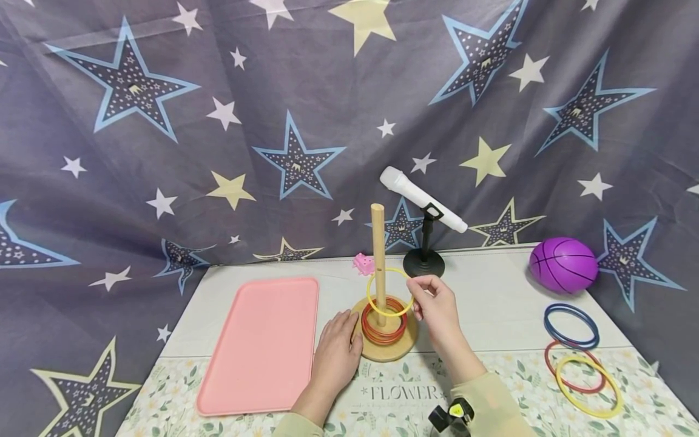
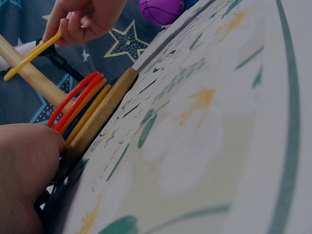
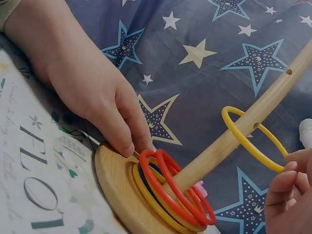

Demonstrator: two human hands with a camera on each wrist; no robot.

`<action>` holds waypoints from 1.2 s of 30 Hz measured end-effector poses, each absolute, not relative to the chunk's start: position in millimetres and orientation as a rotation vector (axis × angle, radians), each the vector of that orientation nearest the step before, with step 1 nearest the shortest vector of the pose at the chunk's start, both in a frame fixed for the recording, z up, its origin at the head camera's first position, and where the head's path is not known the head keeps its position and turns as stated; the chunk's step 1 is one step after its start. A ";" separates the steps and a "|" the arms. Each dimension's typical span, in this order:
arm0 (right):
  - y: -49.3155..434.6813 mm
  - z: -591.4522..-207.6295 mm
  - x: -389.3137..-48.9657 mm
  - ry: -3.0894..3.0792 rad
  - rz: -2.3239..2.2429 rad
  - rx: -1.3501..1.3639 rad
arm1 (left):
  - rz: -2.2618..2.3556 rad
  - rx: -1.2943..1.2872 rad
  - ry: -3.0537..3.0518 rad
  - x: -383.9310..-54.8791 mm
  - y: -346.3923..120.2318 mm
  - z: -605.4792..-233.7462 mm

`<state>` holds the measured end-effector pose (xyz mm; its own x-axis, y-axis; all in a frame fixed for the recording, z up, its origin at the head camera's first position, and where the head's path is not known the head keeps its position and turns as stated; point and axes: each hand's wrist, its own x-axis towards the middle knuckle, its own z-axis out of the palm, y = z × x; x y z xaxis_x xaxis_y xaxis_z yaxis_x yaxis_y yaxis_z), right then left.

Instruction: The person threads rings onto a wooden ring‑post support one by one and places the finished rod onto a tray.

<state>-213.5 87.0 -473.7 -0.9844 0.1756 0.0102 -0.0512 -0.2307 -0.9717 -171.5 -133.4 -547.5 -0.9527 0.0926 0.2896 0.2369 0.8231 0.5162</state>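
Observation:
A wooden peg (image 1: 378,243) rises from a round wooden base (image 1: 384,354). Low around it lie stacked rings: two red rings (image 2: 80,101) on top, with a dark blue ring and yellow rings (image 2: 87,115) beneath. My right hand (image 1: 438,306) pinches a yellow ring (image 3: 242,140) at its right side. That ring encircles the peg, tilted, above the stack. My left hand (image 1: 337,349) rests at the left edge of the base, fingers fairly straight and thumb towards the front; its palm side is hidden.
On the left lies a pink tray (image 1: 262,346). Behind the peg are a pink toy (image 1: 363,263) and a white microphone (image 1: 420,195) on a black stand (image 1: 424,262). At right sit a purple ball (image 1: 563,265), blue rings (image 1: 571,306), a red ring (image 1: 548,364) and a yellow ring (image 1: 592,414).

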 end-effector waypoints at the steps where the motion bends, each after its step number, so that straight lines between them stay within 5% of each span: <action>1: 87.3 -474.2 -213.8 -1.854 2.348 -0.150 | -0.829 -0.252 -2.755 -171.5 -133.3 -547.5; 36: 91.6 -478.7 -214.5 -1.859 2.373 -0.186 | -0.835 -0.247 -2.756 -172.8 -133.3 -548.2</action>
<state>-214.5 91.6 -478.7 -0.9850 0.1712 -0.0219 -0.0197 -0.2378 -0.9711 -172.8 -133.3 -548.2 -0.9541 0.0882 0.2860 0.2321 0.8213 0.5211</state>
